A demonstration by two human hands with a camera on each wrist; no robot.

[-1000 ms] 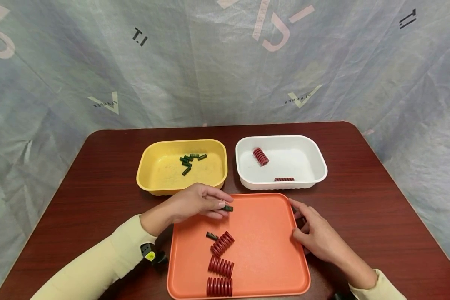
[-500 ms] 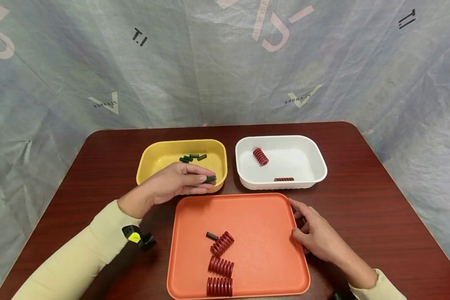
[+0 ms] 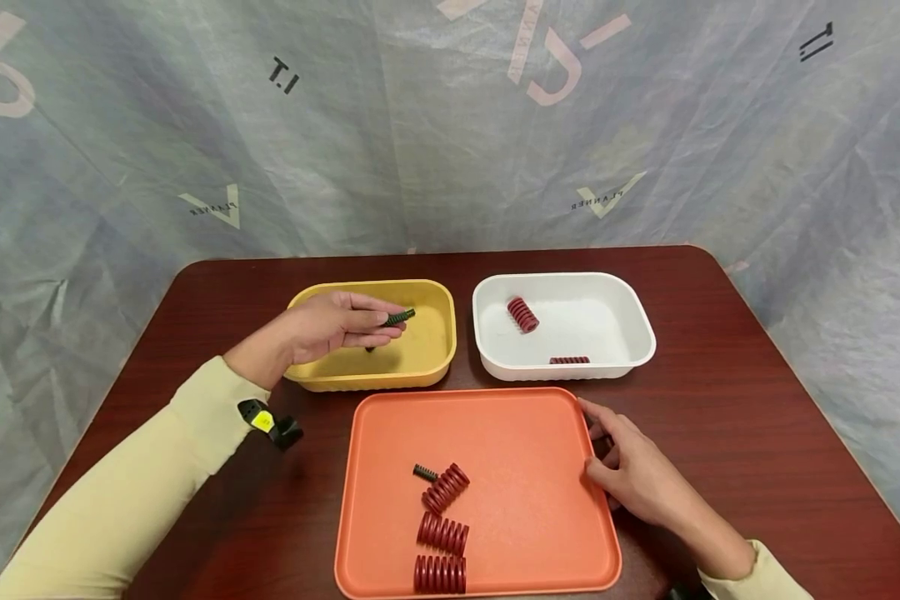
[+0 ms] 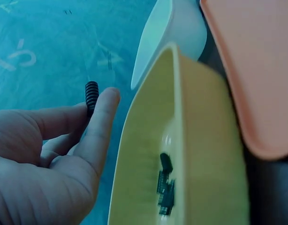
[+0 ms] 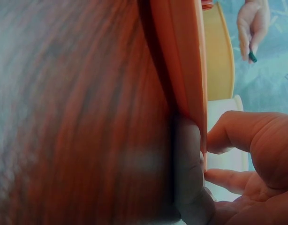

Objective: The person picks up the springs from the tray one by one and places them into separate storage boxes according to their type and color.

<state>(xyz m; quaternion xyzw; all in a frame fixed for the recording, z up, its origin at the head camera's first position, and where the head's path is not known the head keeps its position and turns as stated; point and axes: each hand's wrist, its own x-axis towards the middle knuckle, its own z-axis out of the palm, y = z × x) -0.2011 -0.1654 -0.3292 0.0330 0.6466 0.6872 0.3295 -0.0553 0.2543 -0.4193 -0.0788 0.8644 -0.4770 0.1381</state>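
Over the yellow bin (image 3: 378, 382) my left hand (image 3: 330, 325) pinches a small dark green coil spring (image 3: 401, 317) between thumb and fingers. The left wrist view shows that spring (image 4: 91, 96) above the bin's rim, with several green springs (image 4: 166, 197) lying inside the bin. My right hand (image 3: 637, 471) grips the right edge of the orange tray (image 3: 532, 450), with thumb above the rim and fingers beneath in the right wrist view. On the tray lie one small green spring (image 3: 424, 472) and three thick red springs (image 3: 442, 533); the uppermost red one touches the green one.
Right of the yellow bin stands a white bin (image 3: 562, 372) holding a red spring (image 3: 523, 314) and a second red spring (image 3: 570, 361) partly hidden by its front wall. Both bins sit behind the tray on the dark red wooden table (image 3: 720, 367). A grey printed sheet (image 3: 450, 150) hangs behind.
My left hand has carried the green spring from above the tray's upper left, up and left, to over the yellow bin. My right hand has stayed at the tray's edge.
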